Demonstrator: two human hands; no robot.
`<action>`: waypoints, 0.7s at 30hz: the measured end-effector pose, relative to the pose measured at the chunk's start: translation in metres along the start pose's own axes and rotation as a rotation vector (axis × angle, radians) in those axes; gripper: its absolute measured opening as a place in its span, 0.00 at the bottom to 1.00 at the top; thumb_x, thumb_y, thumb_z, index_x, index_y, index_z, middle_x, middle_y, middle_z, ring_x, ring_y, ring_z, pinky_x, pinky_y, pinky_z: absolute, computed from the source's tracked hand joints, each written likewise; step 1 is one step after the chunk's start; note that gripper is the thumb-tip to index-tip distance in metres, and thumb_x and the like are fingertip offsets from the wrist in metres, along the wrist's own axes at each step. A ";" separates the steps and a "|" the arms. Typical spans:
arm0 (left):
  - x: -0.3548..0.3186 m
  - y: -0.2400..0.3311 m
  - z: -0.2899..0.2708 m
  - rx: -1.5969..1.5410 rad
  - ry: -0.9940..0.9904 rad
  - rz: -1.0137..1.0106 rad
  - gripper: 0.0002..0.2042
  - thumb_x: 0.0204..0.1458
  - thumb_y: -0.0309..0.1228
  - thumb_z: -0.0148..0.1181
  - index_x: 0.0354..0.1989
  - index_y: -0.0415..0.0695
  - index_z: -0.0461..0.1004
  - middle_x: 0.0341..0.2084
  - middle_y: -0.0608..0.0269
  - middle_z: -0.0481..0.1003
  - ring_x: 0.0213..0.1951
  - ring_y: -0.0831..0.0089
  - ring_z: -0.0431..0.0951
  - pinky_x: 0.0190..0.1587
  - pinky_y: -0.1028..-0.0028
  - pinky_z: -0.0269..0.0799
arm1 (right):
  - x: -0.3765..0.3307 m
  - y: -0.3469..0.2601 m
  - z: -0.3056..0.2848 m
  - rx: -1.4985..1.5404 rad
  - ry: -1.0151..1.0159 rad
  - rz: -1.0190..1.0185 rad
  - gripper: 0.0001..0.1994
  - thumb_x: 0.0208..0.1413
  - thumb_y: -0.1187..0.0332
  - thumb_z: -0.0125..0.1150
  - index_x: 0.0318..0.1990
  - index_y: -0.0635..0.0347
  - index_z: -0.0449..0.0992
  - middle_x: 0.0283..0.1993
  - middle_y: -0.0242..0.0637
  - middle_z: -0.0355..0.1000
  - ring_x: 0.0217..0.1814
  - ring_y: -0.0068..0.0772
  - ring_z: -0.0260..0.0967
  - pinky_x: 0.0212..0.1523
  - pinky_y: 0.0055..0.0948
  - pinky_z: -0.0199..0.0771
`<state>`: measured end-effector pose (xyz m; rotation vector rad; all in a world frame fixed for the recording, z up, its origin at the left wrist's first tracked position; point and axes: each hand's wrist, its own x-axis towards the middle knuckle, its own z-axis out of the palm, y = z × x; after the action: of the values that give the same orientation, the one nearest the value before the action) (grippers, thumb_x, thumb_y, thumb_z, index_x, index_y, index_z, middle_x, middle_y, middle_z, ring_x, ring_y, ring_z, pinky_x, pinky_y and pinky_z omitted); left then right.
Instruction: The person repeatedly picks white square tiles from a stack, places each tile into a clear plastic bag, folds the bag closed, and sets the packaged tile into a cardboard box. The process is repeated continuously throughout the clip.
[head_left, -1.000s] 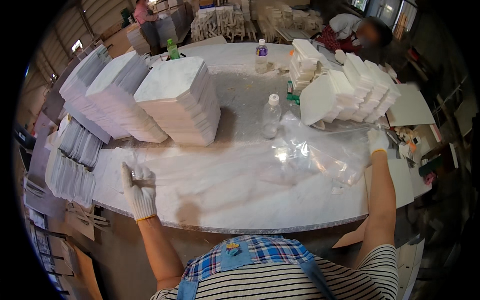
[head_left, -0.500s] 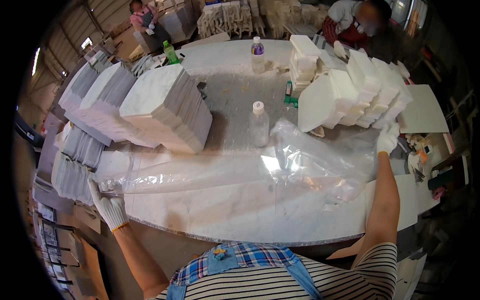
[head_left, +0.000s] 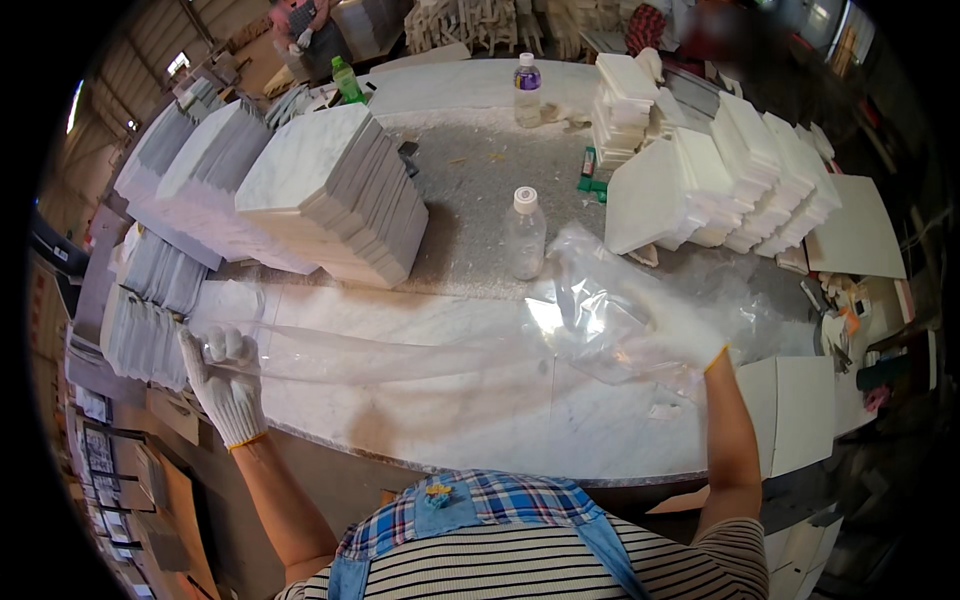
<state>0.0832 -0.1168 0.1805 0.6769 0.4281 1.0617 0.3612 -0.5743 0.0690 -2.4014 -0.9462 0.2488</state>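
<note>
A long sheet of clear plastic film [head_left: 410,360] stretches across the pale marble-patterned table top [head_left: 480,430]. In a white knitted glove, my left hand [head_left: 225,385] closes its fingers on the narrow, gathered end of the film at the table's left. My right hand [head_left: 685,330], also gloved, is over the crumpled, shiny wide part of the film at the right; motion smears its fingers. Just beyond the film stands a clear bottle with a white cap [head_left: 525,235].
Tall stacks of white stone tiles [head_left: 330,200] rise at the left. More white tile stacks [head_left: 680,190] stand at the right. Farther back are a purple-labelled bottle [head_left: 527,95] and a green bottle [head_left: 347,82]. Another person [head_left: 300,25] is at the far left.
My right hand has swept left and nearer from the right end of the film. The film between my hands has slackened and narrowed. My left hand stays near the same place.
</note>
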 end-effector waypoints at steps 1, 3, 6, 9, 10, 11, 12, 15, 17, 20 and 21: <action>0.005 0.002 -0.005 -0.010 0.002 0.005 0.13 0.65 0.40 0.55 0.30 0.48 0.70 0.20 0.67 0.62 0.24 0.71 0.61 0.33 0.69 0.62 | -0.005 -0.010 0.005 -0.128 -0.078 0.015 0.24 0.57 0.55 0.58 0.61 0.51 0.73 0.59 0.46 0.73 0.60 0.50 0.70 0.60 0.43 0.69; 0.017 0.012 -0.019 -0.032 -0.092 0.023 0.13 0.65 0.41 0.56 0.30 0.48 0.70 0.20 0.66 0.63 0.24 0.71 0.61 0.33 0.69 0.63 | -0.002 0.001 0.012 -0.307 -0.125 0.085 0.20 0.57 0.57 0.58 0.56 0.50 0.75 0.55 0.46 0.75 0.56 0.49 0.72 0.56 0.45 0.71; 0.039 0.054 -0.067 -0.058 -0.492 0.024 0.11 0.64 0.41 0.57 0.33 0.48 0.71 0.24 0.65 0.68 0.29 0.69 0.68 0.38 0.67 0.67 | 0.013 0.067 0.013 -0.427 0.075 0.216 0.13 0.57 0.60 0.56 0.48 0.50 0.77 0.45 0.43 0.77 0.49 0.49 0.75 0.48 0.49 0.73; 0.015 0.047 -0.020 -0.002 0.150 0.180 0.10 0.63 0.41 0.59 0.37 0.49 0.72 0.30 0.64 0.71 0.34 0.68 0.71 0.42 0.64 0.69 | 0.014 0.139 0.000 -0.565 0.264 0.401 0.14 0.57 0.60 0.57 0.49 0.50 0.75 0.44 0.44 0.77 0.48 0.50 0.75 0.46 0.50 0.74; 0.017 0.057 -0.034 0.013 0.045 0.170 0.09 0.62 0.41 0.60 0.40 0.50 0.73 0.36 0.63 0.72 0.39 0.67 0.72 0.45 0.61 0.70 | 0.013 0.142 -0.004 -0.588 0.239 0.444 0.16 0.57 0.60 0.57 0.52 0.50 0.73 0.45 0.45 0.76 0.48 0.51 0.75 0.46 0.50 0.74; 0.001 0.046 -0.007 0.024 0.148 0.233 0.09 0.61 0.42 0.60 0.39 0.52 0.74 0.33 0.66 0.72 0.37 0.68 0.72 0.45 0.60 0.70 | 0.013 0.135 -0.008 -0.622 0.215 0.485 0.19 0.57 0.61 0.58 0.56 0.50 0.72 0.46 0.46 0.75 0.48 0.52 0.74 0.46 0.50 0.74; 0.001 0.050 -0.011 -0.014 -0.072 0.172 0.09 0.62 0.42 0.59 0.37 0.52 0.73 0.30 0.68 0.71 0.34 0.70 0.71 0.44 0.62 0.69 | 0.016 0.116 -0.011 -0.644 0.229 0.507 0.20 0.57 0.62 0.58 0.58 0.50 0.70 0.47 0.46 0.75 0.49 0.53 0.74 0.47 0.50 0.74; -0.014 0.045 -0.005 -0.069 -0.240 0.142 0.12 0.66 0.41 0.53 0.33 0.50 0.74 0.21 0.67 0.68 0.28 0.69 0.68 0.39 0.64 0.68 | 0.022 0.029 -0.010 -0.617 0.311 0.436 0.23 0.57 0.64 0.58 0.61 0.52 0.67 0.47 0.47 0.74 0.50 0.54 0.73 0.47 0.51 0.73; -0.021 0.044 -0.002 -0.103 -0.297 0.115 0.12 0.67 0.42 0.51 0.34 0.50 0.75 0.22 0.66 0.70 0.29 0.69 0.69 0.37 0.65 0.68 | 0.021 -0.035 0.002 -0.446 0.437 0.236 0.23 0.57 0.66 0.58 0.61 0.54 0.69 0.48 0.47 0.74 0.51 0.53 0.73 0.48 0.50 0.73; -0.030 0.035 0.011 -0.156 -0.230 0.082 0.14 0.68 0.43 0.49 0.33 0.49 0.73 0.23 0.65 0.70 0.29 0.68 0.68 0.35 0.67 0.68 | 0.021 -0.105 0.058 -0.087 0.401 -0.050 0.22 0.52 0.66 0.63 0.56 0.57 0.74 0.53 0.46 0.73 0.54 0.51 0.72 0.54 0.45 0.71; -0.027 0.038 0.009 -0.169 -0.357 0.055 0.15 0.68 0.43 0.48 0.33 0.48 0.73 0.23 0.65 0.69 0.29 0.68 0.67 0.34 0.67 0.67 | 0.024 -0.128 0.075 0.097 0.316 -0.154 0.22 0.50 0.65 0.65 0.55 0.57 0.75 0.55 0.45 0.73 0.56 0.49 0.71 0.57 0.43 0.70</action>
<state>0.0528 -0.1315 0.2133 0.7125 0.0107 0.9909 0.2786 -0.4496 0.0770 -2.1822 -0.9404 -0.1366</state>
